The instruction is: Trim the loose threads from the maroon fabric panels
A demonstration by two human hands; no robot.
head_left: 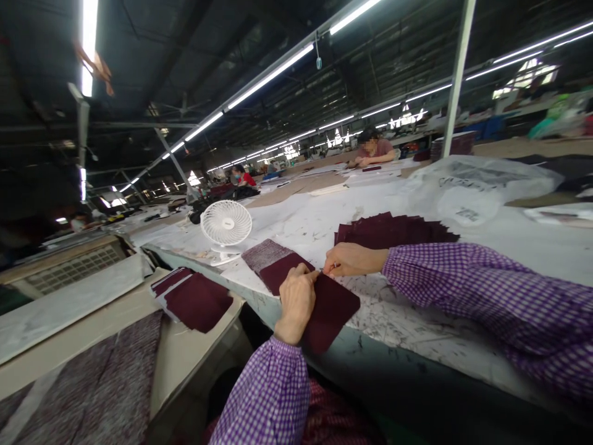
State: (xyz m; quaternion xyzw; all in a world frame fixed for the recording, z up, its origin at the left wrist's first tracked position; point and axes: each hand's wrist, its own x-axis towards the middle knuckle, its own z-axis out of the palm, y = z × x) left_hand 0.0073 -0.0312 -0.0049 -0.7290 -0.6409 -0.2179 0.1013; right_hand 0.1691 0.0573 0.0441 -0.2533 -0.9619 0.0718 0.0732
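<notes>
A maroon fabric piece (332, 309) lies at the table's near edge, its lower corner hanging over. My left hand (296, 301) rests on it with curled fingers, gripping its left side, index finger stretched toward my other hand. My right hand (351, 259) is closed in a pinch at the fabric's upper edge, touching the left fingertip. A small dark thing shows at the right fingertips, too small to name. Just beyond the left hand lie more maroon fabric (278, 272) and a grey-speckled piece (265, 254). A fanned stack of maroon pieces (393, 230) sits behind my right hand.
A white fan (227, 224) stands left on the paper-covered table (296, 216). Lower left, a side surface holds maroon pieces (197, 300) and speckled cloth (106, 377). Clear plastic (477, 185) lies right, near a metal post (458, 80). A person (377, 148) leans over the far table.
</notes>
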